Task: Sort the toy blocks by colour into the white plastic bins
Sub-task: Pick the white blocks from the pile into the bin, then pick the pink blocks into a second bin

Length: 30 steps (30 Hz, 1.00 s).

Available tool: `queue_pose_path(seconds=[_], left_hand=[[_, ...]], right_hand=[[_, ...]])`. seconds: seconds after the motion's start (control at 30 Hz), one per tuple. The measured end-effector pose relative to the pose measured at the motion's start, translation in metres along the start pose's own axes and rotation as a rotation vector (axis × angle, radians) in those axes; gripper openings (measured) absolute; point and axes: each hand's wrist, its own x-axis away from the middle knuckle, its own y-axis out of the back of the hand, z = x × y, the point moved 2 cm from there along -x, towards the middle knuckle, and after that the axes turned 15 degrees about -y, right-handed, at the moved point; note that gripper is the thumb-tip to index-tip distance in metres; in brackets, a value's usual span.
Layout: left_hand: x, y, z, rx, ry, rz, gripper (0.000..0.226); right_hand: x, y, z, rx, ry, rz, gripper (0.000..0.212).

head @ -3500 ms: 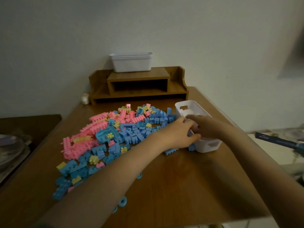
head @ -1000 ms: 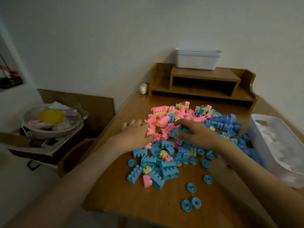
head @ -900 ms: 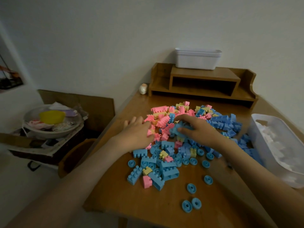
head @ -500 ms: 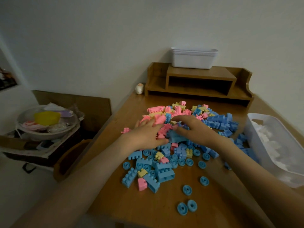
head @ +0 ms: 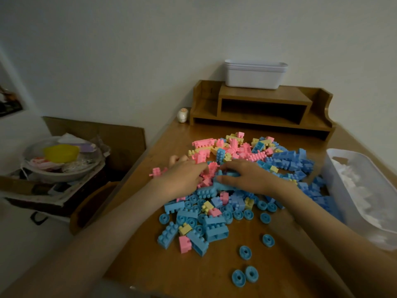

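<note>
My right hand (head: 242, 179) pinches a blue block (head: 228, 174) in the middle of the pile (head: 214, 224), my left hand (head: 182, 181) lies flat pinning pink blocks (head: 205, 182) beside it, so I'd lift straight up.

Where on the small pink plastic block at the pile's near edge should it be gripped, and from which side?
Likely pinch the small pink plastic block front to back from above, approaching from the near side: bare wooden table lies there, while blue blocks crowd its left and right.
</note>
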Motion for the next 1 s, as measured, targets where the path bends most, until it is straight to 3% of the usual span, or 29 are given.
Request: queue_pose_path(seconds=[0.2,0.37,0.53,0.8,1.0], left_hand=[[-0.005,0.030,-0.001,0.136,-0.018,-0.086,0.034],[-0.026,0.060,-0.006,0.113,-0.037,-0.074,0.032],[-0.079,0.094,0.005,0.083,-0.028,-0.302,0.023],[-0.203,0.146,0.008,-0.070,-0.029,-0.530,0.035],[-0.282,0.150,0.018,-0.202,-0.050,-0.555,0.050]], right_hand=[[-0.019,0.020,0.000,0.056,-0.028,-0.096,0.034],[-0.038,0.049,0.004,0.111,-0.059,-0.212,0.031],[-0.069,0.083,0.001,0.159,-0.138,-0.280,0.033],[-0.143,0.174,-0.013,0.142,-0.131,-0.555,0.053],[-0.211,0.199,-0.035,0.341,-0.113,-0.594,0.064]])
